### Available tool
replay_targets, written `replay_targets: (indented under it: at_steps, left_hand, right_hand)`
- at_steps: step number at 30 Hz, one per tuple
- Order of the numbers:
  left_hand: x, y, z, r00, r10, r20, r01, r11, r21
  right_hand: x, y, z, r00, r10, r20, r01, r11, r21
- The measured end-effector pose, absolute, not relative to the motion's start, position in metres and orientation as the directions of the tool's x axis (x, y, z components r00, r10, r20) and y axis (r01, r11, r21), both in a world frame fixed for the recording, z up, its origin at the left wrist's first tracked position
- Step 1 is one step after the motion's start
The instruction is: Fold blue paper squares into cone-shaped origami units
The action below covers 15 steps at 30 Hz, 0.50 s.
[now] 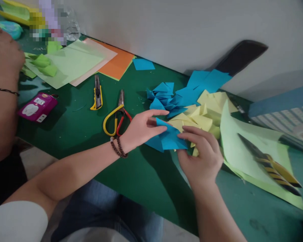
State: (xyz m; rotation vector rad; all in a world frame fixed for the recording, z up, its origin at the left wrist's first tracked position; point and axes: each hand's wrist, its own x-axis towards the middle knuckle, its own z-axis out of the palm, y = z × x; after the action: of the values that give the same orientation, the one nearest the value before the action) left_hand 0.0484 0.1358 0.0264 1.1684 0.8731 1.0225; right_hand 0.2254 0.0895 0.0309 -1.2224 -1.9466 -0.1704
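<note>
A partly folded piece of blue paper (172, 137) is held between my two hands above the green table (131, 174). My left hand (143, 127) grips its upper left part, thumb on top. At its right edge, my right hand (202, 151) holds the paper between thumb and fingers. Just beyond lie a pile of folded blue pieces (164, 95) and a pile of folded pale yellow pieces (202, 117). Scissors with yellow and red handles (116, 117) rest left of my left hand.
A yellow cutter (97, 94) and a purple power socket (37, 107) lie left. Another person's arm (2, 87) is at the far left. Striped scissors (272, 166) rest on green sheets (232, 134) at right. Paper sheets (73, 64) lie near the wall.
</note>
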Motion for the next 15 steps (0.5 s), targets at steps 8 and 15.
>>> replay_targets:
  at_steps: [8, 15]
  left_hand:
    - [0.051, 0.127, 0.024, 0.402, 0.902, 0.158, -0.109, -0.124, 0.986]
    - [0.056, 0.120, 0.018, 0.402, 0.884, 0.237, 0.003, -0.260, 0.966]
  right_hand:
    - [0.225, 0.089, 0.031, -0.099, 0.787, 0.609, 0.859, 0.377, -0.348]
    - [0.225, 0.088, 0.034, -0.044, 0.842, 0.537, 0.885, 0.282, -0.371]
